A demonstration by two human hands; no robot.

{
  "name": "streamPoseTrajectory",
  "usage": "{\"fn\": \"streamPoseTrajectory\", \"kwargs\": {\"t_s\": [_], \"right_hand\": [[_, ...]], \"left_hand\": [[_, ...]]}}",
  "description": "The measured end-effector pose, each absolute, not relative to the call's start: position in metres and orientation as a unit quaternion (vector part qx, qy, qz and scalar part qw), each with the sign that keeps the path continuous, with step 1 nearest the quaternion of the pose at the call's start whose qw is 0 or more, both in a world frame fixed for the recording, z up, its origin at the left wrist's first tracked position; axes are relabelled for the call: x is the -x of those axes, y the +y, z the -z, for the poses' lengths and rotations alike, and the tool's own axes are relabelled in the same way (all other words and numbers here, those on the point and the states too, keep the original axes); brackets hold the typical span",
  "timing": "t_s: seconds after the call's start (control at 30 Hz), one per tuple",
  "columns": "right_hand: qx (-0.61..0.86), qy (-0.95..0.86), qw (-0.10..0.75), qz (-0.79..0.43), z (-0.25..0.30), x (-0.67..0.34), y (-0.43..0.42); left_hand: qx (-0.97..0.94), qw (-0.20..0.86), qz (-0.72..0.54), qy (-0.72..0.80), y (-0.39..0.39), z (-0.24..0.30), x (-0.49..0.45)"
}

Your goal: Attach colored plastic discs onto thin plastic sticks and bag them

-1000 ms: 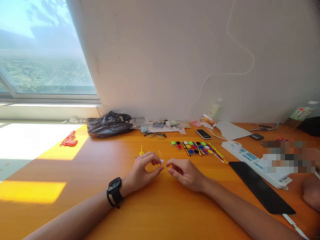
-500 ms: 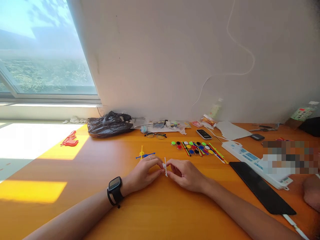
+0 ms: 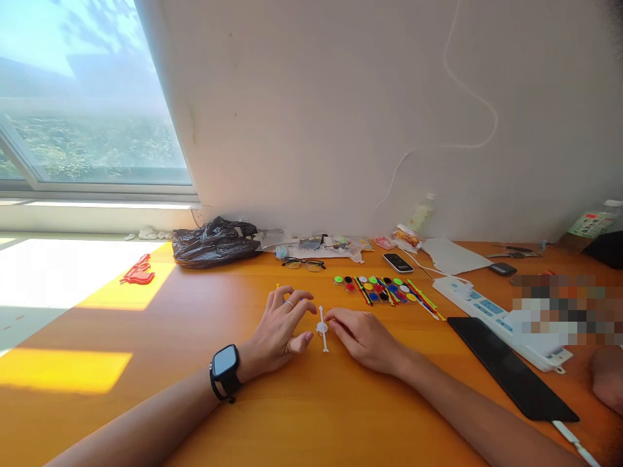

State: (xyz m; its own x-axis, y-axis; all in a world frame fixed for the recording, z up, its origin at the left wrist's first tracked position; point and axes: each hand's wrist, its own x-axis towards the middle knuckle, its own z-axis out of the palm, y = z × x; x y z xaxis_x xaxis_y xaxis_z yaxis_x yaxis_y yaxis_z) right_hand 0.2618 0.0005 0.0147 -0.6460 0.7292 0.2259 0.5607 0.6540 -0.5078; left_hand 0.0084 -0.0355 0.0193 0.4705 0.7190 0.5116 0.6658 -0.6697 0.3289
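On the orange table (image 3: 311, 415), a small white piece, a disc on a thin stick (image 3: 322, 328), stands between my two hands. My right hand (image 3: 363, 337) pinches it at the disc with curled fingers. My left hand (image 3: 281, 325), with a ring and a black watch (image 3: 224, 372) on the wrist, rests just left of the white piece, its fingers spread and lifted off it. Under the left fingers peeks a yellow stick piece (image 3: 277, 286). Behind the hands lies a cluster of coloured discs and sticks (image 3: 384, 290).
A black plastic bag (image 3: 214, 241), glasses (image 3: 302, 263), a phone (image 3: 398, 262), papers and snack packets line the wall. A white power strip (image 3: 491, 312) and a black flat pad (image 3: 511, 370) lie to the right. A red object (image 3: 137, 271) lies in sunlight at left. Another person's hand (image 3: 608, 379) shows at the right edge.
My left hand let go of the white stick piece and spread its fingers, covering the blue and yellow pieces. The right hand now holds the white piece upright on the table.
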Motion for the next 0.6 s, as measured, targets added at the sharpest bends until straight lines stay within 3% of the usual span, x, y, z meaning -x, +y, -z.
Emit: {"fn": "streamPoseTrajectory", "kwargs": {"t_s": [0.13,0.27,0.6], "right_hand": [[0.341,-0.885,0.225,-0.224,-0.019,-0.262,-0.002],[0.274,-0.917,0.202,-0.207,-0.021,-0.261,-0.004],[0.268,-0.929,0.178,-0.183,-0.019,-0.262,-0.003]], "left_hand": [[-0.773,-0.010,-0.369,0.516,-0.022,-0.012,-0.002],[-0.745,0.027,-0.335,0.576,-0.010,-0.002,0.008],[-0.801,0.108,-0.332,0.486,-0.006,0.007,0.006]]}}
